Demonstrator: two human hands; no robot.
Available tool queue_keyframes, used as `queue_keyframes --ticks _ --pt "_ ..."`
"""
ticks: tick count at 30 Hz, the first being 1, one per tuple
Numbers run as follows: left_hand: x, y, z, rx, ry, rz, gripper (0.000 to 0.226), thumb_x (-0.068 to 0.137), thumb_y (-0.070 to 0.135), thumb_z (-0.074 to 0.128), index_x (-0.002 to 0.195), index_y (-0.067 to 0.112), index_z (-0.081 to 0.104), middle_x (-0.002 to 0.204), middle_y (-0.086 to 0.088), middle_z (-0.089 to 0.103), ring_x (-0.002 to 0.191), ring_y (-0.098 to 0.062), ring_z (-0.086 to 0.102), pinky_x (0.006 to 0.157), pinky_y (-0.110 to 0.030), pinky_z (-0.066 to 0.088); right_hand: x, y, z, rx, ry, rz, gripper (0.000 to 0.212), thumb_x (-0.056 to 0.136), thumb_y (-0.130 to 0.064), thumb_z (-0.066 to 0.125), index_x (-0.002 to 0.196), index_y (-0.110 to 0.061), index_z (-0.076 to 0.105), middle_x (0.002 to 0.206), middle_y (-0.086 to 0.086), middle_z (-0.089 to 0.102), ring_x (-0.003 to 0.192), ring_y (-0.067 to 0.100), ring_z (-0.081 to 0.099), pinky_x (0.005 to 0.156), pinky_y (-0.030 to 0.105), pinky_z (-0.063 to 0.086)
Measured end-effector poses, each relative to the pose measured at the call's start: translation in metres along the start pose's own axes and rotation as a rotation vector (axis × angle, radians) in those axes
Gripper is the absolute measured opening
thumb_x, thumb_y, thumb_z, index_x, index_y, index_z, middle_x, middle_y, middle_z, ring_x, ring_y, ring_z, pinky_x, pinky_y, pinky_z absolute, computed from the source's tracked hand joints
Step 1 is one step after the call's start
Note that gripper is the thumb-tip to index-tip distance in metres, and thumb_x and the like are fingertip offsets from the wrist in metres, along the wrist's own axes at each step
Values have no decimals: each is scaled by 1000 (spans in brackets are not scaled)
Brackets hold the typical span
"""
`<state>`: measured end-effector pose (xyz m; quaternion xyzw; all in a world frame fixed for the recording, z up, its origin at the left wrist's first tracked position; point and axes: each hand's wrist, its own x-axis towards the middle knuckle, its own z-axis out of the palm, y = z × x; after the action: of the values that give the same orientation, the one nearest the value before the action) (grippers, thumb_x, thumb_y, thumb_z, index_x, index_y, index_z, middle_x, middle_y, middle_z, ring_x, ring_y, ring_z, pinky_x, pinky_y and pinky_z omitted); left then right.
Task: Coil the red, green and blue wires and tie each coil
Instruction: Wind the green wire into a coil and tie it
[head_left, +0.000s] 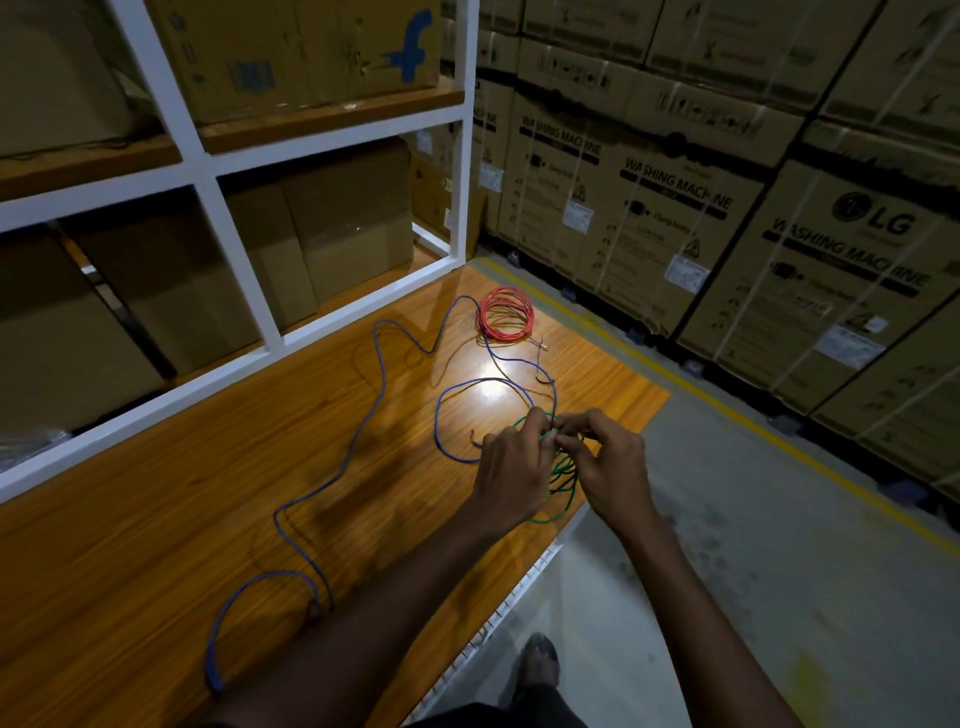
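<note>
**Both hands on the green wire at the near right corner of the surface**

Around you: the orange-brown wooden surface (208, 493) runs away to the left, backed by a white metal rack (231, 249) with plain brown cardboard boxes (353, 223) on its shelves. Across the grey floor to your right stand stacked washing-machine cartons (675, 234), with a yellow floor line (670, 375) running in front of them. Your foot (540, 660) shows on the floor below the surface's edge.

The long blue wire (437, 415) lies loose and uncoiled. It snakes from a loop by your left forearm up towards the rack, curls back past the red wire and rounds into a loop just beyond your fingers, passing close to where you work. The red wire coil (485, 319) lies flat at the far end of the surface, well apart from your hands.

Both your arms reach forward, with the hands meeting knuckles up over the right edge of the surface. Your left hand (511, 462) and right hand (605, 457) each pinch the thin green wire (570, 498) between curled fingertips, and the fingertips nearly touch.

The green wire hangs beneath your hands in several loose loops. The bundle's long axis runs from your fingers back towards you, and its lowest loop lies at the surface's near edge.
</note>
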<state>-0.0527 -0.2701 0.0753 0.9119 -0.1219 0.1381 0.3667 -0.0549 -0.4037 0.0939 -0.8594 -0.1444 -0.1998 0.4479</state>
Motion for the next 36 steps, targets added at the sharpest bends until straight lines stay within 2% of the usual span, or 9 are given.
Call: queue_keyframes --ticks 4,7,13,19,23,25,29,32,36 --pt "-4 -2 2 13 2 -16 26 95 41 25 95 19 39 77 -8 65 75 -35 60 75 -44 40 -3 -1 4 57 3 64 4 82 -6 67 84 -10 67 82 -2 71 82 7 67 78 22 53" --pt "-4 -3 2 19 18 -15 30 93 47 18 90 23 35 72 -7 63 70 -35 59 71 -45 43 -4 -2 5 68 25 112 12 80 2 70 81 -10 68 78 -3 70 79 4 66 76 13 50" --pt "-4 -1 -1 77 75 3 19 96 37 33 85 23 39 62 -5 56 63 -32 55 66 -40 42 -4 -5 4 85 69 195 23 79 3 71 78 -20 68 75 -17 68 75 0 65 70 12 49" --pt "5 5 -9 227 95 69 10 92 25 48 89 18 53 56 -5 53 59 -32 53 59 -33 30 -3 -10 8 123 222 234 24 74 4 75 75 -19 69 73 -1 67 70 10 63 64 14 47" --pt "4 6 -9 278 94 118 8 90 25 48 88 19 54 55 -4 53 59 -31 52 58 -32 24 1 -16 10 216 202 309 24 76 10 70 87 -11 70 71 -2 66 68 2 63 64 12 49" --pt "3 4 -8 294 89 119 9 91 26 47 88 20 54 55 -5 54 60 -31 53 58 -32 23 1 -17 10 252 191 324 28 76 12 69 94 -9 71 71 5 65 67 4 62 65 17 51" --pt "0 0 -7 289 60 117 14 92 29 41 90 20 52 57 -4 54 61 -30 54 59 -33 27 -3 -12 9 183 137 306 23 77 7 69 77 -16 70 73 2 70 71 18 67 66 30 55" --pt "-1 -1 -7 269 66 87 17 92 33 38 95 20 48 59 -2 56 60 -27 55 61 -34 32 -2 -10 7 193 53 350 23 75 8 70 74 -14 70 72 5 70 69 19 66 66 34 54" --pt "-3 -2 -6 287 54 114 8 92 25 47 96 19 45 59 -2 55 59 -29 55 60 -34 30 0 -10 3 228 -22 388 17 75 9 70 76 -8 71 68 11 67 63 26 65 62 41 56"
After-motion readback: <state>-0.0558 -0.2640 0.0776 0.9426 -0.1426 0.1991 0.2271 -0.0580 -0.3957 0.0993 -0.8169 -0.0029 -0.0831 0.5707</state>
